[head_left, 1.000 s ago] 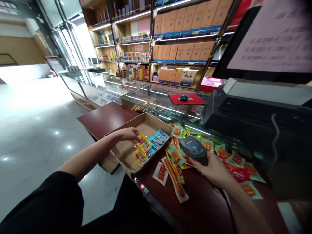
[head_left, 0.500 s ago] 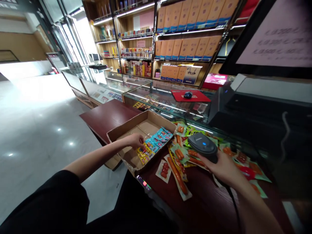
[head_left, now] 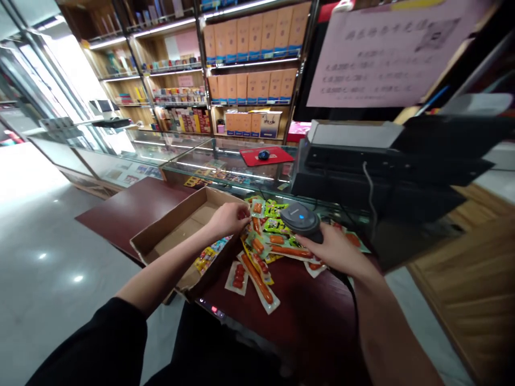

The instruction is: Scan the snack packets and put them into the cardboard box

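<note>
My right hand [head_left: 336, 249] is wrapped round the handle of a dark grey barcode scanner [head_left: 300, 217] with a blue light on top. Its head hangs over a pile of packed sausages [head_left: 277, 239] on the dark red table. My left hand [head_left: 230, 219] is over the right wall of a shallow cardboard box [head_left: 161, 238], at the pile's left edge. Its fingers are curled together; whatever they may hold is hidden. Under my left forearm, yellow snack packets [head_left: 205, 260] and some blue ones lie in the box. A long sausage pack [head_left: 259, 281] lies nearer to me.
Behind the table stands a glass display counter [head_left: 181, 155] with a mouse [head_left: 263, 155] on a red mat [head_left: 281, 156]. A black machine with a cable [head_left: 370, 198] stands at the right. Part of a phone [head_left: 213, 309] shows below the box. Stocked shelves [head_left: 249, 64] line the wall.
My left hand has moved right, from the packets inside the box to its right wall beside the sausages. My right hand keeps the scanner over the pile. The view has turned right.
</note>
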`<state>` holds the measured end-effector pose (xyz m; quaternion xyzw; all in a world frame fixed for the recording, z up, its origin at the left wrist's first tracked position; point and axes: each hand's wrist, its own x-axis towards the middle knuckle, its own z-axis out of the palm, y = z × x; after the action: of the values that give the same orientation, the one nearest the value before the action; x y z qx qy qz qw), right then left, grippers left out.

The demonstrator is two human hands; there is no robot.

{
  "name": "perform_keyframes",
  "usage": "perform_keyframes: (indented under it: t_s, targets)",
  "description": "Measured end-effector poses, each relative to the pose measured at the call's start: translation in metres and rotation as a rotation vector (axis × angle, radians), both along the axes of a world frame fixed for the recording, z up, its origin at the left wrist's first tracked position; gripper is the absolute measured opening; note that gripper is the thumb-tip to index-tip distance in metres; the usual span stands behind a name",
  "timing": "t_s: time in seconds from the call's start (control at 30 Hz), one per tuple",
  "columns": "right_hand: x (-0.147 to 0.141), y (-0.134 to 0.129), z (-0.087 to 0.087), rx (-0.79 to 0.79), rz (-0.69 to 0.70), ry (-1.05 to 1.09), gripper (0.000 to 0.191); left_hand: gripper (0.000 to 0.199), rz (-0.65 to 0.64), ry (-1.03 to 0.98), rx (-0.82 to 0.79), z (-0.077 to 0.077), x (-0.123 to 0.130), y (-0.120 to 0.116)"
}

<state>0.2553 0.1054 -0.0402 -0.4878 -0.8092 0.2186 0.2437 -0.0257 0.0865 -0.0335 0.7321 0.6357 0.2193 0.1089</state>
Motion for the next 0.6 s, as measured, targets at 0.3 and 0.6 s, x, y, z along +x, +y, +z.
perform_keyframes:
  t_s: [0.3, 0.6]
  targets:
    - [0.034, -0.004, 0.019, 0.032, -0.044, 0.001, 0.045, 0.016, -0.166, -0.040, -0.137, -0.032, 0.046, 0.021]
    - [0.050, -0.006, 0.023, 0.018, -0.059, 0.041, 0.044, 0.017, -0.484, -0.008, -0.492, -0.054, 0.032, 0.016]
